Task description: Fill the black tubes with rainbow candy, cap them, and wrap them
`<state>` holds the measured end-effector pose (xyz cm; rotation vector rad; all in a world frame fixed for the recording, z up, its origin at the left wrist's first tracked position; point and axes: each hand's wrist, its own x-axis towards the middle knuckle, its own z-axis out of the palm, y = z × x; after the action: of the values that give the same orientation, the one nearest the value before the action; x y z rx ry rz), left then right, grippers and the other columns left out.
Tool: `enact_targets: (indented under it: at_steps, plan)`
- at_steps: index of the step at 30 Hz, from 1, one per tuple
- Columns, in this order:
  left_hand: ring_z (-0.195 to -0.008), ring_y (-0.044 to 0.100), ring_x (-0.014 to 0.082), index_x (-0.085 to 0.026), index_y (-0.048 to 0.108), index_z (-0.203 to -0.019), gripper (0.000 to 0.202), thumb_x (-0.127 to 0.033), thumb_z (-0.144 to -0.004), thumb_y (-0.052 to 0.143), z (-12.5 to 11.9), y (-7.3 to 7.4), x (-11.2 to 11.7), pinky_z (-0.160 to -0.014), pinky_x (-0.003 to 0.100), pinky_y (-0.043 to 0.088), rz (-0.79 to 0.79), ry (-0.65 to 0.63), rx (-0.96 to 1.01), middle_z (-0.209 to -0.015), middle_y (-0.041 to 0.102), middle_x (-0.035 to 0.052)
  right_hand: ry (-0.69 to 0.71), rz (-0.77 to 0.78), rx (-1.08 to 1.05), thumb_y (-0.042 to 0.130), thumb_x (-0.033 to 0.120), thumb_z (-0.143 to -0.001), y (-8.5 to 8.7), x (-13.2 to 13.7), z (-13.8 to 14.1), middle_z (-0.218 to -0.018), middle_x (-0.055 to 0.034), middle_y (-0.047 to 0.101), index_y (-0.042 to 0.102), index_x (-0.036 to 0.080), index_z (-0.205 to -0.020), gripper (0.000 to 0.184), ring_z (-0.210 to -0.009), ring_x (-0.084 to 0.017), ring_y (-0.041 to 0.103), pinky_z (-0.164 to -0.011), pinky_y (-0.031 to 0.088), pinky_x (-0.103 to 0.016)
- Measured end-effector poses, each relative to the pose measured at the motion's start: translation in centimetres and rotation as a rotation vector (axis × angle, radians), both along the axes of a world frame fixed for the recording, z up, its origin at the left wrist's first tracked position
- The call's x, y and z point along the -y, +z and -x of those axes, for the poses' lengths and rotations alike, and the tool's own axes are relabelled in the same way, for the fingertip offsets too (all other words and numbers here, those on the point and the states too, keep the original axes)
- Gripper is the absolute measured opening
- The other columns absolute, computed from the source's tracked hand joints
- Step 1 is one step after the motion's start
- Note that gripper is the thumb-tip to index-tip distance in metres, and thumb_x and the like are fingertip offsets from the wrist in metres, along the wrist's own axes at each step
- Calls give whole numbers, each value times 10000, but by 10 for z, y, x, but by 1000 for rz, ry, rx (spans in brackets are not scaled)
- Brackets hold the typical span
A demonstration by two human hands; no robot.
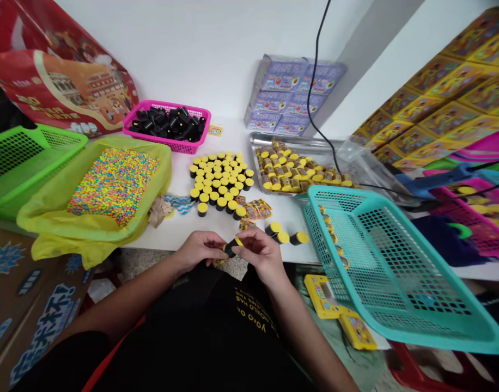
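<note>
A small black canister with a yellow lid (230,249) is held at the table's front edge, close to my body. My left hand (198,248) is closed, its thumb and fingertips pinching the canister's left end. At the lid end, my right hand (262,253) grips it between thumb and fingers. A bit of yellow printed material (220,262) shows beneath the fingers; I cannot tell how it is attached. Just beyond my hands lie printed yellow-orange labels (257,209). Several yellow-lidded black canisters (220,179) stand grouped behind them, and a few loose canisters (282,237) are beside my right hand.
On the left are a yellow-lined basin of colourful candies (114,185) and a pink basket of black tubes (168,125). A metal tray of labelled canisters (269,142) sits at back right. A turquoise basket (396,245) juts over the front edge; a black cable (315,71) hangs down.
</note>
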<state>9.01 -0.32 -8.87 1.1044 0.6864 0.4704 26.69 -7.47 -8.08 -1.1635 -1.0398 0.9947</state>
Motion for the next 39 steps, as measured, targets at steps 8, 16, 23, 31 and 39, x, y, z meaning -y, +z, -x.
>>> enact_targets:
  at_steps: [8,16,23,31,39]
  plan:
    - [-443,514,79,-100,716,-829,409,-349,-554,888,-2,-3,1,-374,183,295,29,32,-15,-596,649,12,5,9,88,842,377,-652,4,-1,0,-714,14,606,646,225,-820,300,-612,-131,545,-553,453,-271]
    - [-649,627,135,-119,729,-804,409,-390,-552,903,-5,0,0,-642,252,461,126,88,111,-713,706,39,-6,21,68,848,362,-618,9,-14,5,-689,22,598,650,215,-813,314,-579,-116,527,-533,432,-261]
    - [-588,626,140,-115,650,-692,445,-472,-572,887,-5,-2,0,-641,280,493,278,88,158,-639,659,20,110,22,147,818,331,-677,16,-10,10,-708,20,592,633,210,-802,253,-595,-118,548,-557,458,-266]
    - [-597,620,123,-155,635,-873,405,-395,-640,863,-3,16,8,-554,251,479,214,102,158,-747,658,3,109,67,63,836,385,-686,5,-7,-1,-822,-14,657,717,235,-958,332,-715,-159,618,-643,515,-297]
    - [-483,541,89,-147,579,-800,353,-397,-702,809,-4,17,11,-442,200,359,217,93,157,-634,646,8,102,-11,53,829,362,-713,-5,-5,-4,-798,-14,650,754,249,-945,269,-696,-154,596,-642,491,-296]
